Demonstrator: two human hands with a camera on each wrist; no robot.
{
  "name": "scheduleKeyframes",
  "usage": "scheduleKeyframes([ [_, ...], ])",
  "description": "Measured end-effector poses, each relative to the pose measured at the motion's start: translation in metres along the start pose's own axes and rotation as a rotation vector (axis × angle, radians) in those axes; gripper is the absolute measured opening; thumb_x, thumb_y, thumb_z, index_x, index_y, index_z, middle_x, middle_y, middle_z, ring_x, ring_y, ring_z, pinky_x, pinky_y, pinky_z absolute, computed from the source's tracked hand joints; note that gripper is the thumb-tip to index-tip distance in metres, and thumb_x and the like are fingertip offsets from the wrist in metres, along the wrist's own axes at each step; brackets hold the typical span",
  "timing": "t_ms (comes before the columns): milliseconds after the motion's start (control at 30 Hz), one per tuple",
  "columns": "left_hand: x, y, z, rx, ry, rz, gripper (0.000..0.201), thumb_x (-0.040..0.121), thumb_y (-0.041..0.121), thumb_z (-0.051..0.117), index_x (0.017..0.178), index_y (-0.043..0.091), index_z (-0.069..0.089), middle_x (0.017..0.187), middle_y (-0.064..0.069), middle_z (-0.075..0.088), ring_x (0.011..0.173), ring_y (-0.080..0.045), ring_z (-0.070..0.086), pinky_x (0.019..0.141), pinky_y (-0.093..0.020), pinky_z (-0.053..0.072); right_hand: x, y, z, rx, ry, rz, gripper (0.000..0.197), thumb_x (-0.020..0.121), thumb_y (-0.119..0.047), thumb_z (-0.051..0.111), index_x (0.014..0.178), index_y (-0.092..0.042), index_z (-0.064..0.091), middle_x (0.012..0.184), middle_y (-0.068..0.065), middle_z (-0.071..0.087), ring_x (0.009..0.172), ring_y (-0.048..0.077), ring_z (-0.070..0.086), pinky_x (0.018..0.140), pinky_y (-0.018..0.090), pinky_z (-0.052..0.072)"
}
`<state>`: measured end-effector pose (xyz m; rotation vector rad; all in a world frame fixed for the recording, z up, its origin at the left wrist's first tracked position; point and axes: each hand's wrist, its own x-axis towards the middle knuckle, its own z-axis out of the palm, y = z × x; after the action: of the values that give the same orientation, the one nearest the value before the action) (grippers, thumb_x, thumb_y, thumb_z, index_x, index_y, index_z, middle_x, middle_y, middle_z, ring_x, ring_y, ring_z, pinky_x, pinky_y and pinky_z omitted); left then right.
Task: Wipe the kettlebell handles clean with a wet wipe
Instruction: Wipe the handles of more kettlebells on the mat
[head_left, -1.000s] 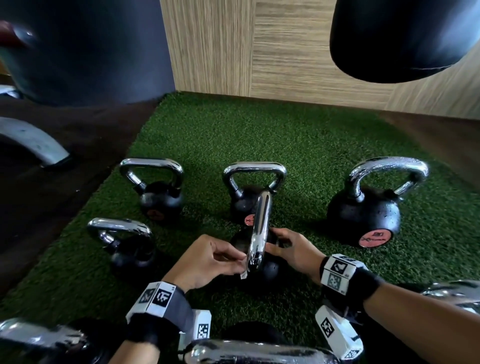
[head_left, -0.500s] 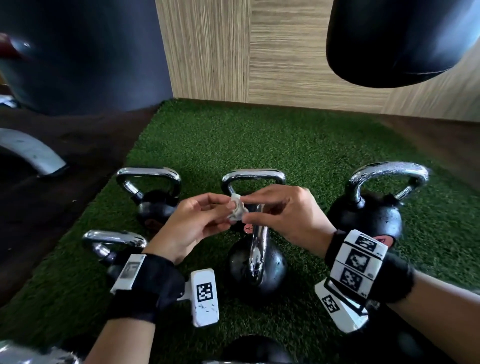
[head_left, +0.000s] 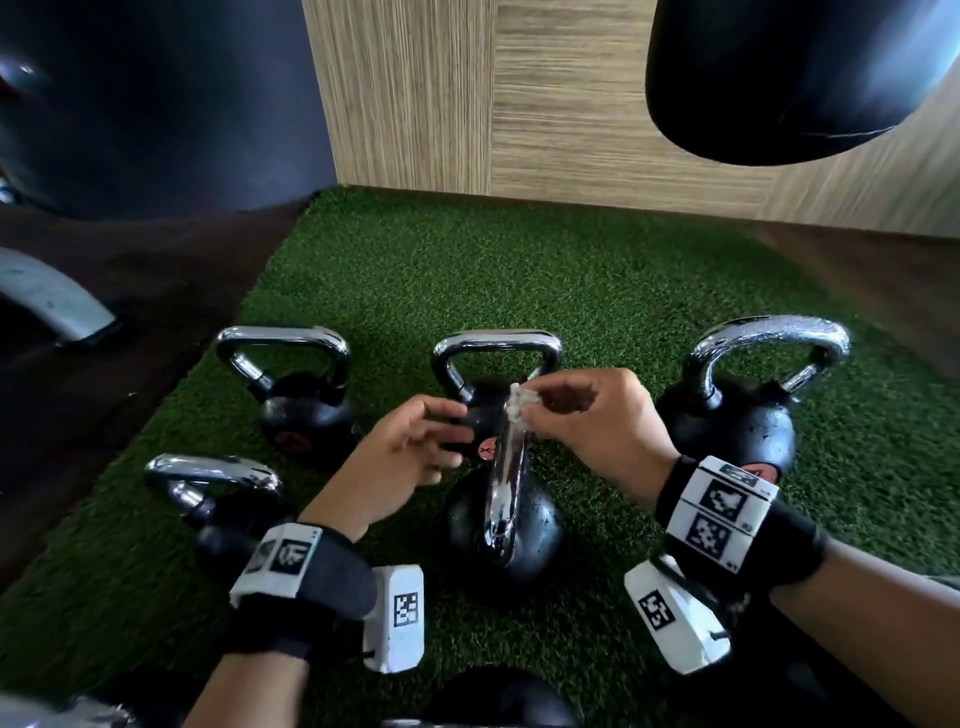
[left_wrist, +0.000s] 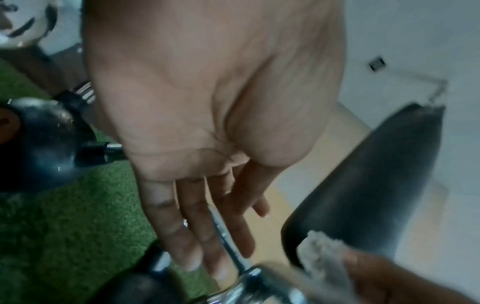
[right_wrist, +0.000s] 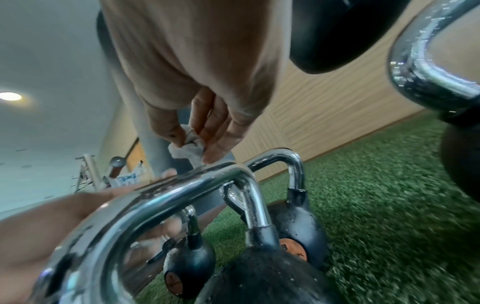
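Turf (head_left: 597, 280); wipe (head_left: 519, 402) between right fingers (head_left: 545, 413)

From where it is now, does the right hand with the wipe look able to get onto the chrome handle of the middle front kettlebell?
Probably yes. The right hand pinches the wet wipe just above the handle, and the open left hand sits beside it, not across it.

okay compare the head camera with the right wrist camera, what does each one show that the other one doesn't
Only the head view shows both wrist bands and the left hand open beside the centre handle, holding nothing. Only the right wrist view shows, from beneath, the right hand pinching the wet wipe just above the handle, plus a ceiling light. Both show the wipe, chrome handles and green turf.
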<state>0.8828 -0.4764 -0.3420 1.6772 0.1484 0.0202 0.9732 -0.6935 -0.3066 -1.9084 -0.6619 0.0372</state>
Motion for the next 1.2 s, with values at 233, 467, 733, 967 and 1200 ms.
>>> scheduleKeyframes([
  [233, 0.001, -0.062, 0.018, 0.674, -0.393, 0.107, 0.140, 0.057, 0.036, 0.097, 0.163, 0.033, 0.007, 0.168, 0.016, 0.015, 0.155, -0.004, 0.013, 0.128, -0.038, 0.019, 0.004, 0.057, 0.008, 0.088, 0.013, 0.441, 0.017, 0.078, -0.012, 0.085, 0.094, -0.013, 0.079, 0.086, 0.006, 0.079, 0.080, 0.024, 0.077, 0.080, 0.043, 0.064],
  [467, 0.003, -0.087, 0.041, 0.922, -0.198, 0.106, 0.141, 0.048, 0.080, 0.081, 0.159, 0.039, 0.006, 0.162, 0.018, 0.009, 0.155, -0.012, 0.007, 0.128, -0.042, 0.020, 0.006, 0.084, 0.042, 0.070, 0.106, 0.453, 0.027, 0.075, -0.024, 0.088, 0.101, -0.018, 0.081, 0.089, 0.003, 0.079, 0.084, 0.018, 0.075, 0.086, 0.038, 0.062],
  [733, 0.008, -0.083, 0.044, 0.963, -0.160, 0.073, 0.142, 0.047, 0.085, 0.076, 0.158, 0.035, 0.003, 0.157, 0.019, 0.012, 0.152, -0.016, 0.016, 0.126, -0.040, 0.024, 0.016, 0.076, 0.045, -0.143, 0.075, 0.428, 0.022, 0.080, -0.025, 0.084, 0.099, -0.014, 0.080, 0.091, 0.010, 0.077, 0.082, 0.021, 0.071, 0.084, 0.036, 0.060],
  [967, 0.014, -0.079, 0.044, 0.900, -0.209, 0.086, 0.133, 0.049, 0.074, 0.085, 0.151, 0.043, 0.005, 0.146, 0.024, 0.019, 0.147, -0.010, 0.025, 0.122, -0.029, 0.025, 0.021, 0.074, 0.037, -0.130, 0.132, 0.322, 0.028, 0.077, -0.025, 0.085, 0.104, -0.024, 0.080, 0.084, -0.008, 0.077, 0.078, 0.007, 0.069, 0.075, 0.025, 0.058],
  [1200, 0.020, -0.075, 0.041, 0.888, -0.239, 0.034, 0.129, 0.048, 0.071, 0.087, 0.150, 0.042, 0.013, 0.152, 0.012, 0.031, 0.139, -0.011, 0.040, 0.115, -0.028, 0.035, 0.031, 0.063, 0.032, -0.094, 0.150, 0.182, 0.022, 0.084, -0.011, 0.078, 0.105, -0.018, 0.080, 0.097, 0.004, 0.079, 0.090, 0.019, 0.074, 0.086, 0.040, 0.060],
])
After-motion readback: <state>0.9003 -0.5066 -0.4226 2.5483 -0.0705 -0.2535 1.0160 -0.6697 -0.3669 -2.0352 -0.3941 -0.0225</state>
